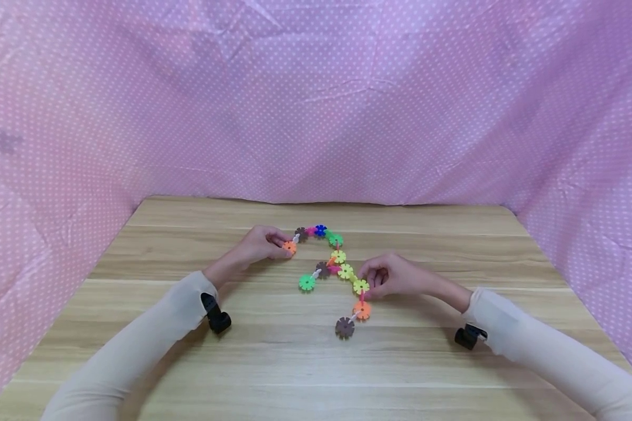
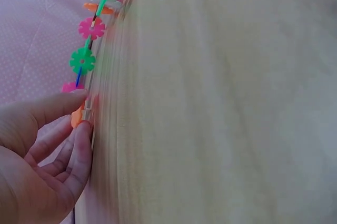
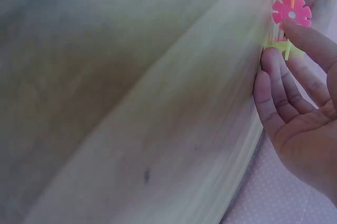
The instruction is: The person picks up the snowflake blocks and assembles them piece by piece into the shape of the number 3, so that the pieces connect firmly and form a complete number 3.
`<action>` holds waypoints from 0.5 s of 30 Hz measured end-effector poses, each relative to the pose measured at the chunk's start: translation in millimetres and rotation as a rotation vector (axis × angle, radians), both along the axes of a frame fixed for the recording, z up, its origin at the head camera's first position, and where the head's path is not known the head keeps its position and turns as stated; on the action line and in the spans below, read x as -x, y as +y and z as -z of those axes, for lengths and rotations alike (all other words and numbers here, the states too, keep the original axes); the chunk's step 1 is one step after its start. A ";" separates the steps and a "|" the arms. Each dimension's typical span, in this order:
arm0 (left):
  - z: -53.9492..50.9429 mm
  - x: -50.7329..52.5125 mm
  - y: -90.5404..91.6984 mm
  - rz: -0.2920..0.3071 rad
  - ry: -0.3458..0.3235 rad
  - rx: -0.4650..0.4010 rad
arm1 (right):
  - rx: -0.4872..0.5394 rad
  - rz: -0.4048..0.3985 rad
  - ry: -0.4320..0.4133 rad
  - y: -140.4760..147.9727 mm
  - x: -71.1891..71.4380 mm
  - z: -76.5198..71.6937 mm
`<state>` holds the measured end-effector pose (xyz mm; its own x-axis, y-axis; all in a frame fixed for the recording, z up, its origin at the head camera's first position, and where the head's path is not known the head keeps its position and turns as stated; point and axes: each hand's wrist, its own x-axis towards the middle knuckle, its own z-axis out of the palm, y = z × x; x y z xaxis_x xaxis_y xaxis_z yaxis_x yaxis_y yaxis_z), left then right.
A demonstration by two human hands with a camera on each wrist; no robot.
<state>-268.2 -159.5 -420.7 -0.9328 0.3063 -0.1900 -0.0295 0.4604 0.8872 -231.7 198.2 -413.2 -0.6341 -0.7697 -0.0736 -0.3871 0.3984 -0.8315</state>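
Note:
A branching chain of interlocked plastic snowflake discs [image 1: 338, 256] lies on the wooden table, in green, yellow, blue, pink, brown, orange and white. At its upper left end, my left hand [image 1: 263, 242] pinches an orange disc [image 1: 289, 248] between thumb and fingers. In the left wrist view that orange disc [image 2: 77, 117] is partly covered by the fingertips. My right hand [image 1: 395, 275] holds a yellow disc [image 1: 361, 286] on the right side of the chain. A pink disc [image 3: 291, 13] stands close to its thumb in the right wrist view. Below hang an orange disc [image 1: 362, 310] and a brown disc [image 1: 344, 327].
A side branch ends in a green disc [image 1: 307, 283] between the two hands. The wood-grain table [image 1: 274, 362] runs back to a pink polka-dot cloth [image 1: 316, 117], which also hangs at both sides. Black wrist cameras [image 1: 218, 318] sit on both sleeves.

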 end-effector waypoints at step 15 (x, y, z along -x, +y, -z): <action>1.9 22.3 3.4 0.095 0.018 0.027 | 0.024 0.045 0.010 -14.2 -15.2 4.2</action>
